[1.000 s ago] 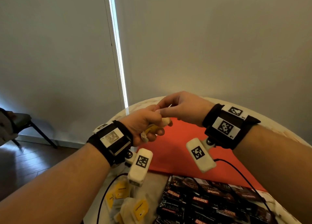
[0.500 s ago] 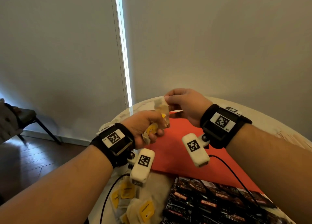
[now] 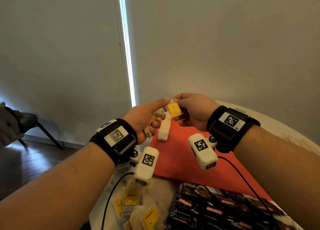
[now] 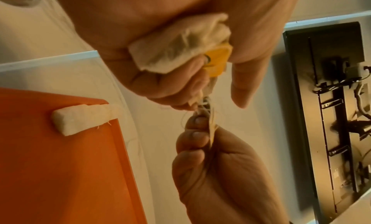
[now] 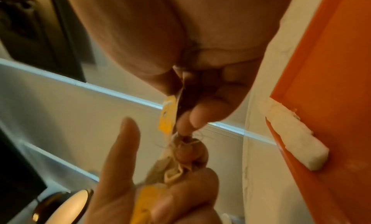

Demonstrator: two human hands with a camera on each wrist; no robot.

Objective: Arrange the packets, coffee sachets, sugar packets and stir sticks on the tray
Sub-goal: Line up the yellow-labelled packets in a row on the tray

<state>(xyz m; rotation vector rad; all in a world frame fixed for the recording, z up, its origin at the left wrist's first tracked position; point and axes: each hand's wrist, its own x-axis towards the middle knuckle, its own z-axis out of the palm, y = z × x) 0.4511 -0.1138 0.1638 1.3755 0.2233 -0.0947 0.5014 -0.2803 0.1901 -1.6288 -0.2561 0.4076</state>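
Observation:
My left hand (image 3: 155,119) grips a crumpled bunch of tea bags (image 4: 180,52) with yellow tags, its index finger held out straight. My right hand (image 3: 176,109) pinches one tea bag (image 3: 174,109) by its yellow-tagged end, right against the bunch, with threads tangled between them. Both hands hover over the far left corner of the orange tray (image 3: 181,153). A white row of tea bags (image 3: 163,132) lies on that corner, also seen as the tea bag row (image 4: 84,119) and the tea bag row (image 5: 293,132).
Loose tea bags (image 3: 136,207) with yellow tags lie on the table at the near left. Black coffee sachets (image 3: 216,210) are spread at the near edge, right of them. A chair (image 3: 26,120) stands on the floor to the left. Wrist camera cables hang below both arms.
The right hand has turned its tea bag so the yellow tag faces me. The left index finger has straightened. The row of tea bags on the tray has come into sight.

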